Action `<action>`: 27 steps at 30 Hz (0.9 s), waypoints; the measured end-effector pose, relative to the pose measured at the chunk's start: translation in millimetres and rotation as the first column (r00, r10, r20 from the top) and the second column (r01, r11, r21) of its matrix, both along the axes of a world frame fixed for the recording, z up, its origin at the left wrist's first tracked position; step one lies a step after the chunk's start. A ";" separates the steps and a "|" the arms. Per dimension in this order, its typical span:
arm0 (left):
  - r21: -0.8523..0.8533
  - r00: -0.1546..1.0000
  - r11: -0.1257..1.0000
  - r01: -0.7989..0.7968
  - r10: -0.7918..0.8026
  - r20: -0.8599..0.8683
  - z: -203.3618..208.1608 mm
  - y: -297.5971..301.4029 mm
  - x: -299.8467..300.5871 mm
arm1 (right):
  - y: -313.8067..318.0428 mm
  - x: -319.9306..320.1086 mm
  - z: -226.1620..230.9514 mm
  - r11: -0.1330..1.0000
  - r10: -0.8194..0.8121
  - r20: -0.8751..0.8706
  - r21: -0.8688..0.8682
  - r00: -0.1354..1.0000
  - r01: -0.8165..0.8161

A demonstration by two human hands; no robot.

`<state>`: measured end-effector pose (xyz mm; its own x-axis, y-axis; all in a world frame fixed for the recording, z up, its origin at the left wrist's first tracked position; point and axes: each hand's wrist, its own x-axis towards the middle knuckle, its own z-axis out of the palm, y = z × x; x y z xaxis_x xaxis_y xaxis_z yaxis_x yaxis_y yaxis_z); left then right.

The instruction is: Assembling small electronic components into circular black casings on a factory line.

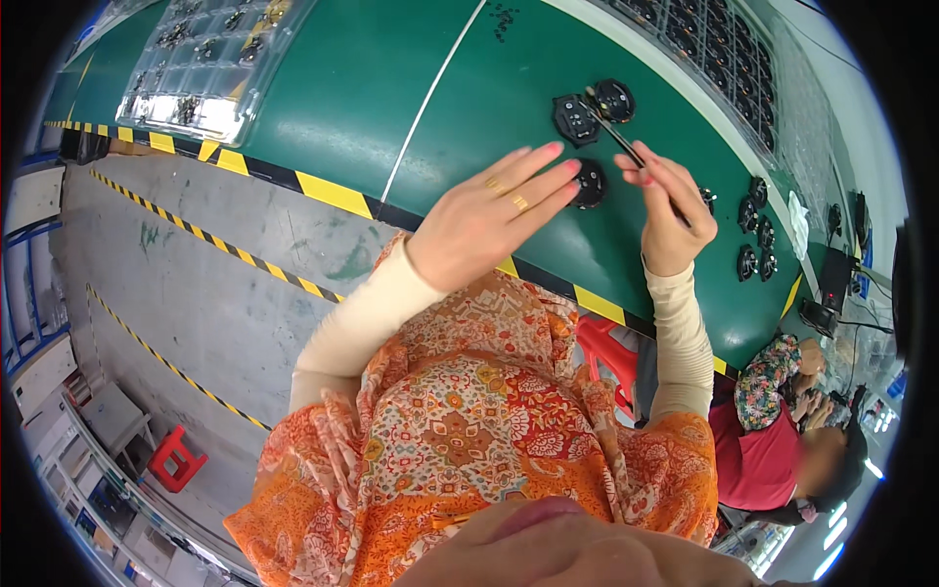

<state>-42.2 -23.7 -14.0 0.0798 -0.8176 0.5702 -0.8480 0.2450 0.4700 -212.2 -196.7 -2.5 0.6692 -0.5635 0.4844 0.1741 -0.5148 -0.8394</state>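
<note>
My left hand (494, 215) is stretched over the green table with its fingers extended. Its fingertips reach the edge of a round black part (591, 184); whether they press on it I cannot tell. My right hand (675, 210) is closed around slim dark tweezers (618, 139), which slant toward the far left. Their tip lies by a black angular part (575, 119) with small light marks on its face. Right beside that sits another round black part (614, 100) with a shiny rim.
Several small black parts (748, 215) lie at the right, near a white cloth (798, 223). Clear trays of parts stand at the far left (147, 108) and far right (738, 73). Tiny black pieces (503, 22) lie farther back. A co-worker in red (758, 455) sits at the right.
</note>
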 end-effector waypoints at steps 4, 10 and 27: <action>0.029 0.974 0.994 0.106 -0.110 0.197 -18.9 -30.9 -3.8 | 9.1 -28.8 -8.0 0.950 -0.120 0.013 0.291 0.993 0.111; 0.156 0.987 0.977 0.146 -0.156 0.050 -14.1 2.5 -25.0 | 36.2 -63.8 -26.6 0.727 -0.197 0.037 0.676 0.980 0.121; -0.027 0.999 0.999 0.042 -0.042 0.005 -30.6 11.5 -32.7 | 49.2 -62.0 -30.9 0.684 -0.125 0.007 0.725 0.992 0.081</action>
<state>-75.0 -12.2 -44.6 0.0428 -0.8046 0.5923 -0.8386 0.2933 0.4590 -274.2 -147.5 -33.4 0.5718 -0.8173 -0.0704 0.2110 0.2295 -0.9502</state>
